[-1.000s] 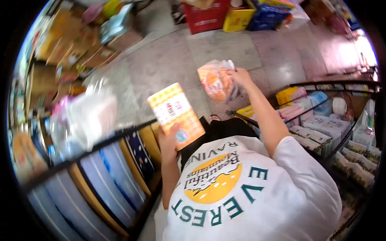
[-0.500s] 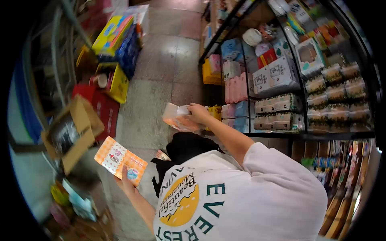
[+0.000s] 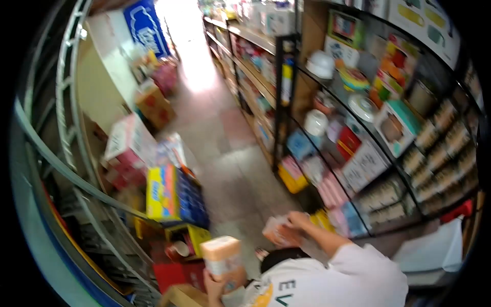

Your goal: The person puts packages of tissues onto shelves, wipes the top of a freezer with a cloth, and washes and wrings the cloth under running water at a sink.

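My left hand (image 3: 213,286) grips an orange-and-white tissue pack (image 3: 222,254), held upright low in the view with the fingers round its lower side. To the right, my right hand (image 3: 296,220) is closed on the top end of a second orange-and-white tissue pack (image 3: 279,234), which hangs beneath it and is blurred. Both packs are in the air above the tiled floor, apart from each other.
Shelves on the right hold a white box (image 3: 364,166), pink packs (image 3: 333,190) and several patterned packs. Left of the aisle (image 3: 232,179) stand a yellow-and-blue package (image 3: 171,197), a red box (image 3: 176,273) and a metal rack (image 3: 69,128).
The view has tilted up along the aisle, so hands and packs sit lower in it. My left hand's pack has turned from lying face-up to upright and come closer to the other.
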Demonstrator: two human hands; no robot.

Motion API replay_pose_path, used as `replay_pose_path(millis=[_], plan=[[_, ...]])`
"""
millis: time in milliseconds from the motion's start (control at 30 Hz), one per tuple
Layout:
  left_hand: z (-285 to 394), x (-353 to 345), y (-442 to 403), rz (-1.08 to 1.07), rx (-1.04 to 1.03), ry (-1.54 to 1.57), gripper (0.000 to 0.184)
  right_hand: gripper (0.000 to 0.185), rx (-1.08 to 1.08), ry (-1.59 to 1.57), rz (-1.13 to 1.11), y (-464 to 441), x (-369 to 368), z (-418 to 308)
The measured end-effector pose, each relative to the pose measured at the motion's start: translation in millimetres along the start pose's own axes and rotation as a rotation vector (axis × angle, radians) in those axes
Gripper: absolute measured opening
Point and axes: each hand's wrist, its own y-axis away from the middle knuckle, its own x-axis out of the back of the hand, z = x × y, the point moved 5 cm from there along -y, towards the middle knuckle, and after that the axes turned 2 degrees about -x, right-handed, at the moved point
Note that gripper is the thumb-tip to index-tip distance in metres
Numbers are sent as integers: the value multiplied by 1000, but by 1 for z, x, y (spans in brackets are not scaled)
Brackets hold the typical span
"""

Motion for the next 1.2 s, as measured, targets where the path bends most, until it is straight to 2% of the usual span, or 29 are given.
replay_pose_path(millis=[33, 67, 100, 167, 267, 300, 333, 367, 400, 433, 500, 533, 567, 633, 667, 733, 800, 867, 933, 967, 1067, 1167, 1200], plan=[[18, -18, -8, -82, 77, 52, 75, 31, -71, 18, 50, 21, 19, -6], [24, -22, -34, -113, 128, 10, 72, 32, -59, 22, 61, 3, 20, -19], [12, -28, -53, -247, 162, -43, 73, 34, 19, -29, 146, 3, 19, -21], [45, -59, -90, -401, 119, 57, 77, 34, 162, -191, 225, -1, 61, -45], [71, -100, -136, -760, -167, -126, 97, 38, 257, -494, 219, -13, 108, -67], [112, -118, -137, -904, -197, -112, 99, 41, 308, -447, 237, -14, 124, -81], [121, -127, -146, -994, -114, -4, 104, 35, 401, -422, 285, -17, 139, -95], [137, -138, -152, -1089, -205, 9, 109, 37, 436, -593, 214, -20, 150, -106], [146, -145, -160, -1189, -86, 40, 108, 38, 353, -544, 61, -24, 162, -117], [152, -148, -170, -1239, -71, -20, 102, 38, 366, -626, 16, -14, 182, -138], [162, -138, -191, -1273, -163, -292, 91, 35, 357, -739, -86, 0, 203, -171], [170, -136, -200, -1279, -278, -469, 86, 34, 398, -722, -13, -8, 205, -175], [181, -134, -206, -1285, -398, -618, 82, 36, 372, -552, 113, 7, 224, -189], [206, -140, -212, -1317, -684, -634, 81, 31, 314, -460, 305, 2, 234, -198], [215, -141, -212, -1313, -830, -541, 80, 29, 306, -456, 389, 3, 236, -202], [203, -137, -224, -1335, -783, -470, 78, 27, 214, -489, 471, 8, 235, -206], [190, -136, -234, -1316, -689, -559, 76, 26, 133, -529, 542, 10, 229, -208], [196, -144, -226, -1328, -734, -484, 72, 28, -24, -344, 652, 22, 226, -206], [192, -152, -224, -1393, -734, -496, 65, 29, -68, -357, 708, 31, 218, -196], [192, -155, -221, -1389, -896, -556, 63, 32, -135, -384, 721, 36, 211, -186], [188, -164, -205, -1404, -984, -580, 66, 39, -244, -481, 771, 70, 188, -164], [181, -168, -182, -1385, -978, -607, 68, 51, -394, -597, 922, 124, 149, -126], [180, -171, -171, -1384, -959, -592, 69, 48, -465, -643, 934, 153, 137, -117]])
